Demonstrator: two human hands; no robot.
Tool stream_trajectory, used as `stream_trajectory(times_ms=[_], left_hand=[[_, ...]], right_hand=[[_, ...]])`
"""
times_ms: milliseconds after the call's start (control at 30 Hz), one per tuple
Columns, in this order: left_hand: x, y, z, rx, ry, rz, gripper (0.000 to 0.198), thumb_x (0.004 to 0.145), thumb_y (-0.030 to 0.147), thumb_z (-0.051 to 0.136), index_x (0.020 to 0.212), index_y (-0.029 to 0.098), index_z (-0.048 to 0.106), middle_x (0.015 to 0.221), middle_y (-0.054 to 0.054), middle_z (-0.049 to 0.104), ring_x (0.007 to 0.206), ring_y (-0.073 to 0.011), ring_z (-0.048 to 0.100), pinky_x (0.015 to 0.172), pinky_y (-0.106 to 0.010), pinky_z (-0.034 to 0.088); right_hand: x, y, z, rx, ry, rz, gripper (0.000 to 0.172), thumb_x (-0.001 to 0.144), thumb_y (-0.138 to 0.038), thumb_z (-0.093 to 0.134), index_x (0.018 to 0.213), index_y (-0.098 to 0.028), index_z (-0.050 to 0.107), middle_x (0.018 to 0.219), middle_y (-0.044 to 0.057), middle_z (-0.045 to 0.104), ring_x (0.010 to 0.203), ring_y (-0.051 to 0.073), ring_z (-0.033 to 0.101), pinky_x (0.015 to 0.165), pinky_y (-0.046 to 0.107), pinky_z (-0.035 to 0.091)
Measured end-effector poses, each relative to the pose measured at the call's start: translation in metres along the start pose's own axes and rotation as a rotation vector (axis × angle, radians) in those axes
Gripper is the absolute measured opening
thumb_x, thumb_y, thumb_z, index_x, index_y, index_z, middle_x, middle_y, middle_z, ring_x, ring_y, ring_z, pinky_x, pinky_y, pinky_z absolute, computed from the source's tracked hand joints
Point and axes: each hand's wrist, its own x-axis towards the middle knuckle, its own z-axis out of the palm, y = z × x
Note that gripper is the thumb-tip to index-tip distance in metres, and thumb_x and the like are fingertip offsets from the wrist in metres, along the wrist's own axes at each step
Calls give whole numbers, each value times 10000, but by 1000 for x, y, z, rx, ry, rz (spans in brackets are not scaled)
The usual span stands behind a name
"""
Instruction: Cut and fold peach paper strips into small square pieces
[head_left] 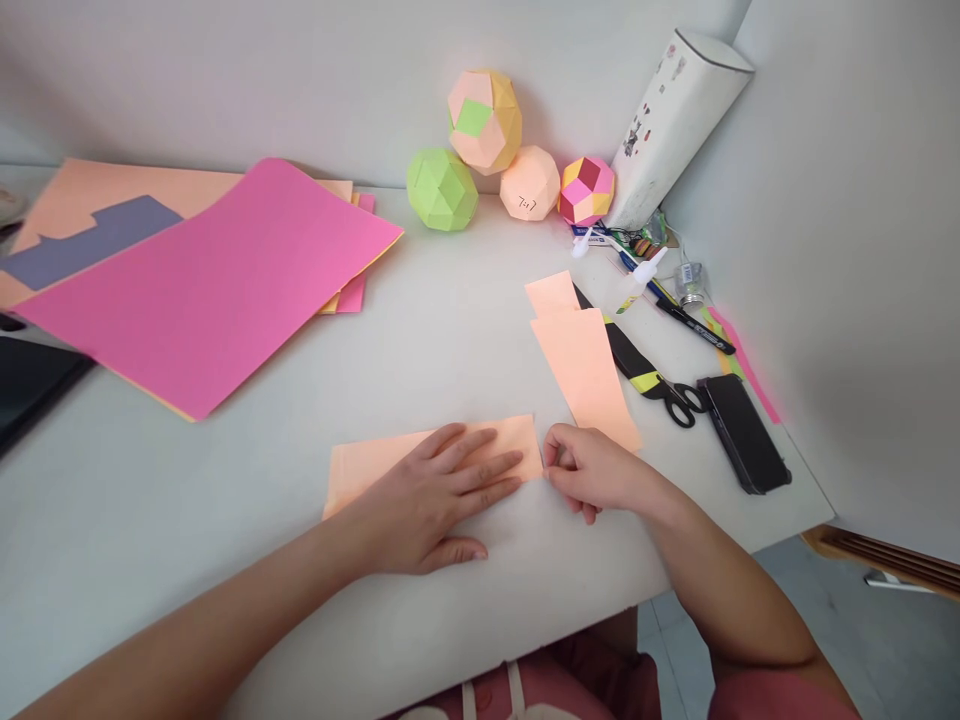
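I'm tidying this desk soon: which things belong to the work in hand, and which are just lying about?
Work in hand:
peach strip under the left hand
right hand at its end
likely loose peach paper, scissors

Apparently lying about:
phone
black pen
leaning white container

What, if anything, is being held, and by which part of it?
The right hand seems to pinch the peach paper strip at its right end's near corner. The left hand lies flat on it.

Paper balls point(484, 120), four. Peach paper strips point(375, 465), three in sight. Left hand point(439, 490), one; right hand point(596, 468), one. Scissors point(665, 389), one pair. Phone point(745, 432), one. White-nozzled bottles point(645, 275), two. Clear jar point(689, 280), one. Tall white container point(679, 125), one. Large paper sheets point(240, 270), overlapping, count unclear.
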Motion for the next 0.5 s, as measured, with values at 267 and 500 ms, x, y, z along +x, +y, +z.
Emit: stream_trajectory(times_ms=[267,500], left_hand=[[0,0,1,-22,12,0,665,931,611,368,1484,249,296,1537,-34,334,1353,-363,263,1089,-523,171],[2,0,-1,-167,45,-6,672,927,602,379,1496,267,257,1520,-64,363,1353,-370,273,1097,-562,158]], right_hand=[[-1,0,0,29,17,-2,78,840,-205,497,913,-219,470,535,-81,592,380,98,560,386,177,420],[-2,10,14,-187,229,-198,117,889,-331,535,887,-223,489,505,-94,587,339,93,515,376,189,357]])
